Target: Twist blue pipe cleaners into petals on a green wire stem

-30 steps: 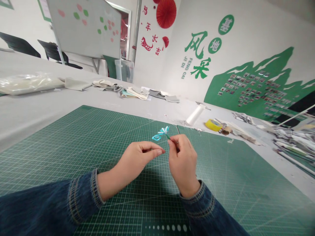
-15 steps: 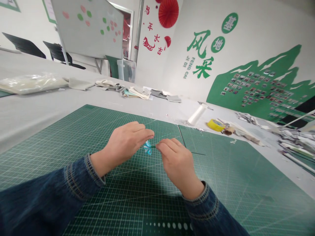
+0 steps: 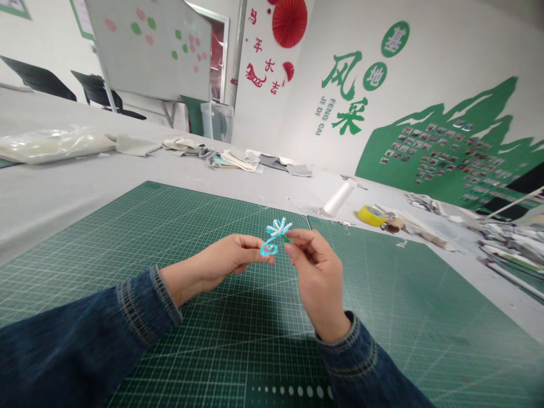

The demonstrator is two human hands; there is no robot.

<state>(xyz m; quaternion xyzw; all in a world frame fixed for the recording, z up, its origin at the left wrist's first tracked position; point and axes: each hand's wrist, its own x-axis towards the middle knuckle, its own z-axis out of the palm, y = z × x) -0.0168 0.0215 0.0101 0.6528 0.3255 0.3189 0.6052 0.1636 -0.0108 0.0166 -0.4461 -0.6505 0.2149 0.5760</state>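
Pinched stem, blue beaded flower held aloft

Right hand (image 3: 321, 275) grips the green stem of the bright-blue, white-beaded flower ornament (image 3: 279, 228), above the green gridded cutting mat (image 3: 170, 226). Left hand (image 3: 221, 260) has its fingertips at the ornament's curled loop; whether they clasp it, I cannot tell. Beyond the mat's far edge lie a white cylindrical roll (image 3: 340, 196) and a yellow tape roll (image 3: 371, 215).

A shiny plastic-wrapped bundle (image 3: 55, 145) lay on the pale bench (image 3: 127, 177), with fabric scraps (image 3: 242, 161) spread to its right. Farther right, a white roll (image 3: 339, 197) lay near a yellow tape roll (image 3: 371, 216). Beyond the bench stood a whiteboard (image 3: 157, 62) dotted with pink and green shapes, black chairs (image 3: 40, 78) and a clear bin (image 3: 221, 122). Red paper fans (image 3: 289, 22) and green lettering (image 3: 342, 76) decorated the wall (image 3: 306, 102).
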